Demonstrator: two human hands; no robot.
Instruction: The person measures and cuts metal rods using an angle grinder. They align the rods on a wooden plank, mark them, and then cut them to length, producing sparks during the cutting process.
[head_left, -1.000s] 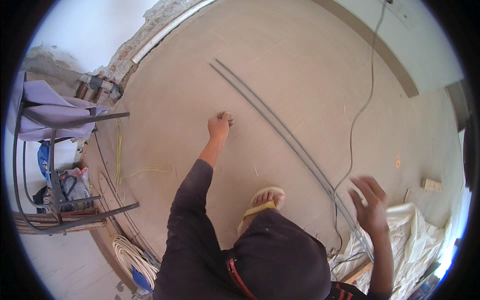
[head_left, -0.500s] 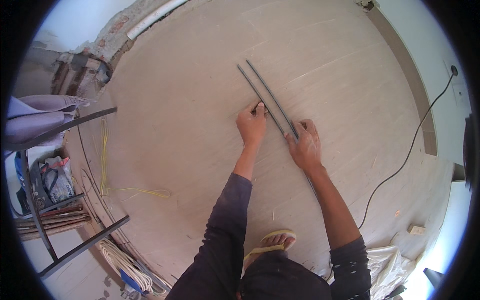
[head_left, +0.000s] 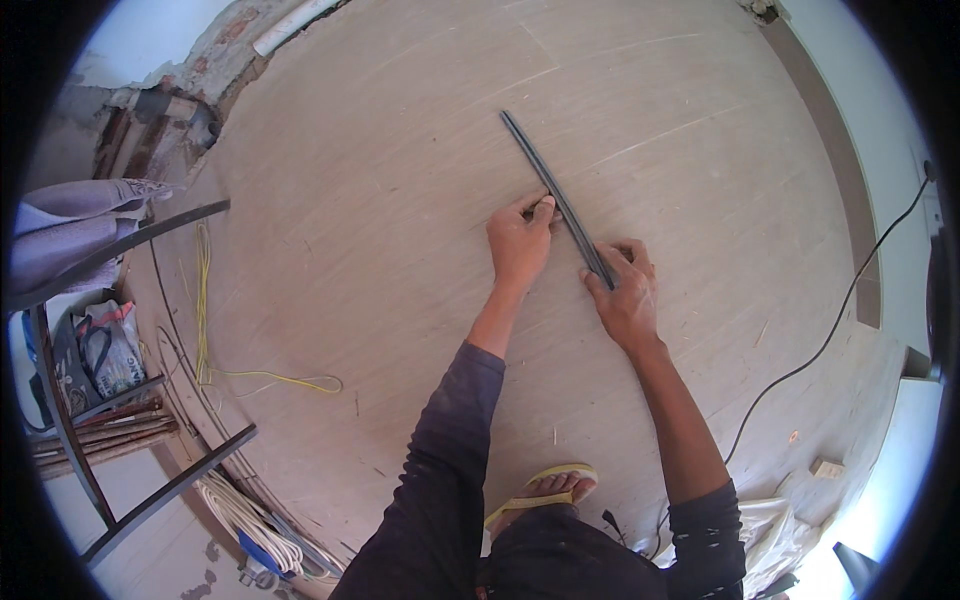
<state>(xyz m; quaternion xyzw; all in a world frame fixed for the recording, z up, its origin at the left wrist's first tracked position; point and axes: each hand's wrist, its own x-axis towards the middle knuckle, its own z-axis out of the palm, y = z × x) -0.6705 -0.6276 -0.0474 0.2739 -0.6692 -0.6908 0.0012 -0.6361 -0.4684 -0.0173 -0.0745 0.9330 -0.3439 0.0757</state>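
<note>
Two long, thin, dark grey bars [head_left: 535,158] lie side by side on the floor, slanting from upper left down toward my right hand. They touch or nearly touch along their visible length. My left hand [head_left: 516,245] is closed in a pinch at the left edge of the bars, about midway along. My right hand [head_left: 630,300] is closed over their near part, the thumb on the left side and the fingers on the right. That hand covers what lies of the bars beneath it.
Yellow wire [head_left: 204,300] lies on the floor at left, beside a black metal frame [head_left: 180,490] with a lilac cloth [head_left: 80,225]. A black cable [head_left: 815,350] runs down the right side. A small wood block [head_left: 827,468] and plastic sheeting [head_left: 770,535] lie at lower right.
The two bars were apart with a gap between them; now they lie together. My left hand has moved right with the left bar, and my right hand has shifted slightly right.
</note>
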